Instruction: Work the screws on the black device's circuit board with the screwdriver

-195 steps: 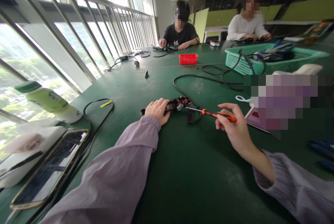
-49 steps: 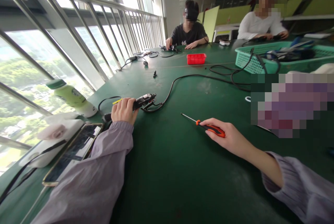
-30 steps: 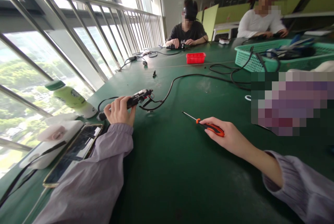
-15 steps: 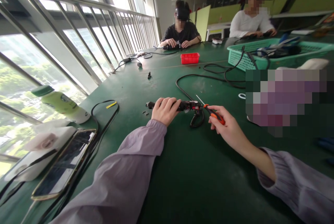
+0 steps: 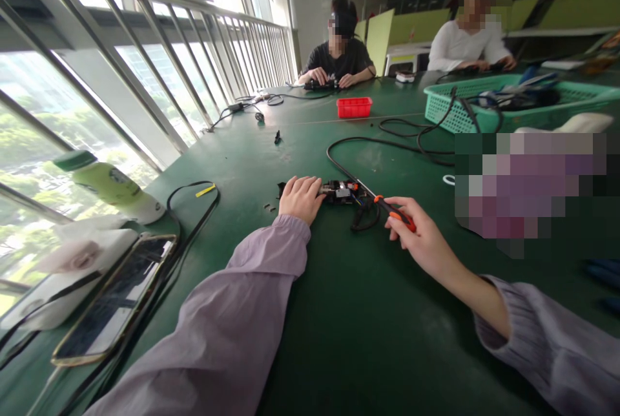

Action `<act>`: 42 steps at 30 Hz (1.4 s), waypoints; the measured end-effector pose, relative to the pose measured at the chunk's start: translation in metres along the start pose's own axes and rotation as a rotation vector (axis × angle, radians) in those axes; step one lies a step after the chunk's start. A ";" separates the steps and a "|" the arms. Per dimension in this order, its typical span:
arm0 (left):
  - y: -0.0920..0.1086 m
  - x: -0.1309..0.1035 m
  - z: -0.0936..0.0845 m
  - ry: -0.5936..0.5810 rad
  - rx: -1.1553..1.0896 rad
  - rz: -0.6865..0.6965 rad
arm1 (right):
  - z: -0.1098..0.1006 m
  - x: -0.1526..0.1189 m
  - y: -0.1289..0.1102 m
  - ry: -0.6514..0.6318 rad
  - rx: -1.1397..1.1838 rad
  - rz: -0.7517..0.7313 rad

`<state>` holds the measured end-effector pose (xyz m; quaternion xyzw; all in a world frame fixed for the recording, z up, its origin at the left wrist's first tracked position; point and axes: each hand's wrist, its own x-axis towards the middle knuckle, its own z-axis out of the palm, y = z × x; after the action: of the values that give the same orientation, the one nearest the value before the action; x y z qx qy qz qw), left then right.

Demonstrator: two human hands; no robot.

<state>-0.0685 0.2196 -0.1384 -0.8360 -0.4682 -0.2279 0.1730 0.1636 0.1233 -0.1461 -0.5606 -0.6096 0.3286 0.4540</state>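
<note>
A small red plastic tray (image 5: 354,107) sits far out on the green surface (image 5: 339,312), a teal mesh basket (image 5: 508,106) right, a gold-edged phone (image 5: 113,300) and green-capped bottle (image 5: 109,185) left.

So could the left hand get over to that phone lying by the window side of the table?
Probably yes. The left hand rests on the small opened device, and the phone lies face up to its left near the sleeve, with only a thin black strap and bare green table between.

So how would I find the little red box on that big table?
Start on the long green table and look to its far end, before the person in the black shirt. The small red plastic box sits left of the big teal mesh basket; nothing else there is red.
</note>
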 end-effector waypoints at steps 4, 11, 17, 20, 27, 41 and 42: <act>-0.025 -0.014 -0.014 0.032 0.010 -0.247 | 0.000 0.000 0.000 0.000 -0.004 -0.011; -0.068 -0.057 -0.031 0.010 0.094 -0.434 | 0.000 -0.002 -0.002 -0.016 -0.016 0.012; -0.068 -0.062 -0.031 -0.071 0.035 -0.289 | -0.001 -0.001 -0.001 -0.023 -0.045 0.015; -0.051 -0.057 -0.032 -0.092 -0.021 -0.220 | -0.001 -0.001 -0.003 -0.019 -0.026 0.007; 0.032 -0.034 -0.026 -0.187 -0.213 0.124 | -0.001 -0.006 -0.015 0.045 -0.015 -0.091; 0.039 -0.019 -0.013 -0.020 -0.280 0.031 | -0.003 -0.006 -0.019 0.057 -0.079 -0.076; 0.038 -0.017 -0.012 0.021 -0.290 -0.004 | -0.003 -0.006 -0.019 0.059 -0.087 -0.082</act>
<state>-0.0463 0.1819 -0.1405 -0.8489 -0.4303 -0.3020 0.0549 0.1585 0.1137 -0.1289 -0.5638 -0.6321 0.2665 0.4599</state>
